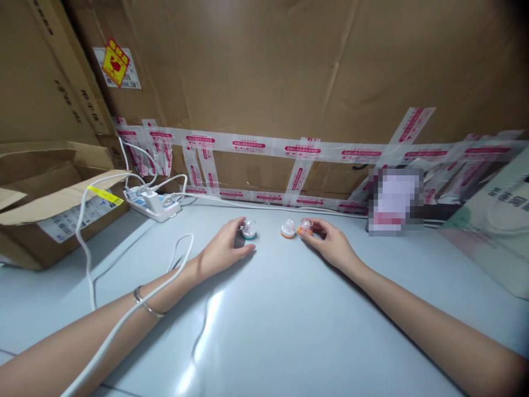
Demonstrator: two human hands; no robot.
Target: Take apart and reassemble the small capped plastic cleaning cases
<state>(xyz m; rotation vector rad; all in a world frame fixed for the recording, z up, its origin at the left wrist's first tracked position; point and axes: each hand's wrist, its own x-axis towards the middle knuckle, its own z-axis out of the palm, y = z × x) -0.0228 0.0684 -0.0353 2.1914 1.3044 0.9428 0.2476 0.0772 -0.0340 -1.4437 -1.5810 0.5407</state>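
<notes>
Three small clear domed items stand in a row on the pale table [264, 309]. The left one, with a teal base [249, 229], is beside my left hand [225, 245], whose thumb and fingers are spread apart around its left side. In the middle stands an orange-based one [288, 229], touched by neither hand. At the right, my right hand [328, 241] has its thumb and fingertips on another orange-based domed item [306, 226], pinched between them.
A white power strip [152, 205] with plugs and cables lies at the back left, beside an open cardboard box [82, 220]. A white cable [124, 320] crosses over my left forearm. Behind stands a large taped carton [248, 71]; a blurred upright object [394, 201] and a pale box [496, 220] are right.
</notes>
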